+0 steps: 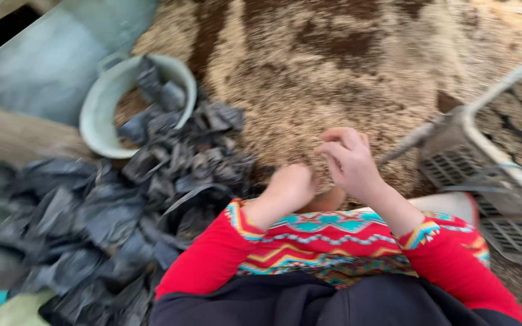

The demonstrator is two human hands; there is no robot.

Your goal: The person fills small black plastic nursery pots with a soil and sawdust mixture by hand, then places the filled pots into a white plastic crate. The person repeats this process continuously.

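A: What is shown at centre?

B: A left hand [288, 187] fisted shut, a right hand [348, 160] with fingers curled together — both on a husk heap [333, 72].

A: Risks?

B: Husk could be spilled onto black bags [104, 217] at eight o'clock. Whether anything is gripped cannot be told — blur. A crate [490, 169] is cut off at three.

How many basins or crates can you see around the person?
2: a pale round basin upper left, partly under black bags, and a grey slatted crate at right. Others may be out of frame.
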